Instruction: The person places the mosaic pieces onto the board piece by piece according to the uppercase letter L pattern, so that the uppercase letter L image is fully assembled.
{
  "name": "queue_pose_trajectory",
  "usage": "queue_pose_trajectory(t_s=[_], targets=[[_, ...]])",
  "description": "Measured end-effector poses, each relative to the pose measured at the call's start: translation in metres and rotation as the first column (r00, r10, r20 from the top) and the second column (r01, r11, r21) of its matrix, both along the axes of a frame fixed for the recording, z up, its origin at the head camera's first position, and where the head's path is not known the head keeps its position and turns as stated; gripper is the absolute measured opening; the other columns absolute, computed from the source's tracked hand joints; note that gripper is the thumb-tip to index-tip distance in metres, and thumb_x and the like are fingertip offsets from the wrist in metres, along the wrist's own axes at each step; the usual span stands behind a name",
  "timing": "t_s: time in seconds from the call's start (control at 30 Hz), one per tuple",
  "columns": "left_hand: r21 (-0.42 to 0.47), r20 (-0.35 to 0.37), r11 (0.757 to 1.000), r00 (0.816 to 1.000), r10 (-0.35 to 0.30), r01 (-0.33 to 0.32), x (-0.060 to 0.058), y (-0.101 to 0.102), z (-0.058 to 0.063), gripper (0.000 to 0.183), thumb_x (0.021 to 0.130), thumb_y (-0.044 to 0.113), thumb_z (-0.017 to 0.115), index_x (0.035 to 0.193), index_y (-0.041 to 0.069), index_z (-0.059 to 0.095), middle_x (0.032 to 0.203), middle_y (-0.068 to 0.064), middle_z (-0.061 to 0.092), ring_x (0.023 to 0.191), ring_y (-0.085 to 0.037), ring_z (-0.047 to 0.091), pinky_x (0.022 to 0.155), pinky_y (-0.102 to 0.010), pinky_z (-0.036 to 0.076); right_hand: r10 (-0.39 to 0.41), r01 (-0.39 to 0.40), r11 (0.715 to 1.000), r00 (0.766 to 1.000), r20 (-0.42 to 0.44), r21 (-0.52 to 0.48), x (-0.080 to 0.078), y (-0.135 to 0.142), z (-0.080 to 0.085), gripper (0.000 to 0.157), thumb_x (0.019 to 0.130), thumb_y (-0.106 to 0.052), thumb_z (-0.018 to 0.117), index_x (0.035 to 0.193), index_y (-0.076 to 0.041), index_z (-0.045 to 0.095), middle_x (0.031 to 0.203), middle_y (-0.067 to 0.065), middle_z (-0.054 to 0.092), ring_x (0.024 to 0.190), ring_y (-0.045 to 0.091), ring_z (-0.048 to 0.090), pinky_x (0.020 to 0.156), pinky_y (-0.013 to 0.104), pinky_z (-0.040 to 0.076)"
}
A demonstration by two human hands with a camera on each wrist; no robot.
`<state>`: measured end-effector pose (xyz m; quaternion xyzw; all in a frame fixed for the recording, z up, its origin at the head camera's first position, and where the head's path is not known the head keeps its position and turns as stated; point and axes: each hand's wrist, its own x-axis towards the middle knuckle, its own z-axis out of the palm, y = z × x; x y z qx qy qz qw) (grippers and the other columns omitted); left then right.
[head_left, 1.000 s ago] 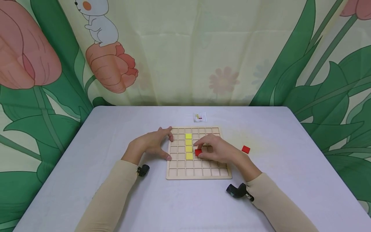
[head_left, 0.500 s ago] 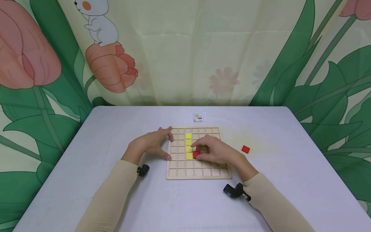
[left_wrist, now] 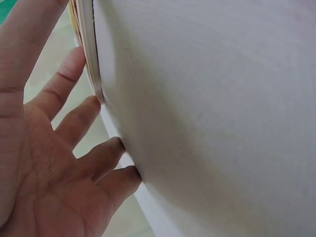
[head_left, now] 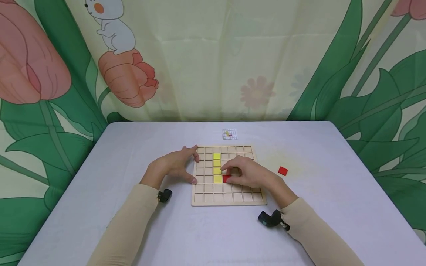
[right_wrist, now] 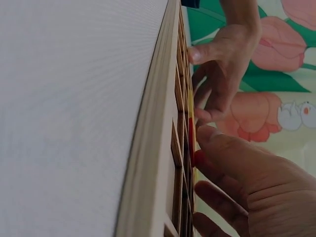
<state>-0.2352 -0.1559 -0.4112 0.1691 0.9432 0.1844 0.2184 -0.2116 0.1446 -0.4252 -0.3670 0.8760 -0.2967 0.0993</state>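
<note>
A wooden grid board (head_left: 229, 203) lies on the table with a column of several yellow square tiles (head_left: 217, 171) in its cells. My left hand (head_left: 174, 164) spreads along the board's left edge, thumb (head_left: 192, 180) and fingertips (left_wrist: 93, 101) against it. My right hand (head_left: 247, 171) is over the board, fingers curved, thumb and index finger at a red square tile (head_left: 226, 178). That tile sits beside the lowest yellow one, partly covered by the thumb. In the right wrist view the red tile (right_wrist: 191, 140) lies level with the grid, the thumb tip (right_wrist: 207, 134) right by it.
Another red tile (head_left: 283, 170) lies on the white tablecloth (head_left: 319, 207) right of the board. A small card (head_left: 229, 134) with a printed grid pattern lies behind the board. A floral curtain (head_left: 213, 66) hangs past the table's far edge.
My right hand has shifted slightly left with the red tile, which has gone from tilted to flat beside the lowest yellow tile. The left hand stays at the board's edge.
</note>
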Motion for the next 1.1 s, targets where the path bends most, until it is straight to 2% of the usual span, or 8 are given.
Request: queue_pose_trajectory(t_s=[0.2, 0.43, 0.73, 0.87, 1.1], targets=[[0.010, -0.007, 1.000, 1.000, -0.015, 0.015, 0.000, -0.001, 0.001, 0.067, 0.064, 0.049, 0.096, 0.113, 0.032, 0.053, 0.174, 0.000, 0.011, 0.159, -0.036, 0.011, 0.119, -0.060, 0.031, 0.027, -0.029, 0.999, 0.998, -0.062, -0.039, -0.001, 0.001, 0.007, 0.029, 0.094, -0.021, 0.076, 0.123, -0.018, 0.072, 0.110, -0.009, 0.071, 0.109, 0.013, 0.060, 0.098, 0.039, 0.051], [0.023, -0.005, 0.999, 1.000, -0.026, 0.026, 0.001, -0.001, 0.002, 0.067, 0.065, 0.049, 0.096, 0.114, 0.031, 0.052, 0.173, 0.001, 0.011, 0.159, -0.036, 0.010, 0.119, -0.059, 0.030, 0.023, -0.029, 0.995, 0.998, -0.065, -0.095, -0.003, 0.011, 0.012, 0.028, 0.093, -0.017, 0.077, 0.121, -0.014, 0.073, 0.109, -0.003, 0.074, 0.106, 0.017, 0.059, 0.091, 0.043, 0.053], [0.035, -0.004, 0.999, 0.999, -0.036, 0.036, 0.002, -0.001, 0.005, 0.067, 0.067, 0.045, 0.096, 0.115, 0.029, 0.053, 0.174, 0.000, 0.011, 0.159, -0.036, 0.011, 0.120, -0.058, 0.029, 0.010, -0.023, 0.994, 0.993, -0.122, -0.111, 0.001, 0.027, 0.011, 0.027, 0.094, -0.016, 0.076, 0.120, -0.013, 0.074, 0.109, -0.001, 0.073, 0.107, 0.015, 0.060, 0.093, 0.044, 0.052], [0.030, 0.000, 0.999, 0.999, -0.036, 0.036, 0.002, 0.000, 0.005, 0.067, 0.067, 0.047, 0.096, 0.115, 0.030, 0.052, 0.174, 0.000, 0.010, 0.159, -0.036, 0.010, 0.120, -0.058, 0.029, -0.014, 0.000, 0.994, 0.992, -0.125, -0.111, 0.002, 0.037, 0.013, 0.027, 0.093, -0.014, 0.076, 0.120, -0.013, 0.073, 0.108, -0.002, 0.072, 0.108, 0.015, 0.061, 0.094, 0.044, 0.051], [0.011, 0.012, 1.000, 1.000, -0.022, 0.021, -0.001, 0.001, 0.003, 0.068, 0.066, 0.048, 0.096, 0.116, 0.032, 0.053, 0.174, 0.001, 0.010, 0.159, -0.036, 0.011, 0.119, -0.058, 0.031, -0.060, 0.044, 0.991, 0.991, -0.122, -0.127, 0.006, 0.056, 0.016, 0.025, 0.094, -0.013, 0.075, 0.119, -0.009, 0.073, 0.105, 0.002, 0.071, 0.106, 0.024, 0.061, 0.093, 0.048, 0.049]])
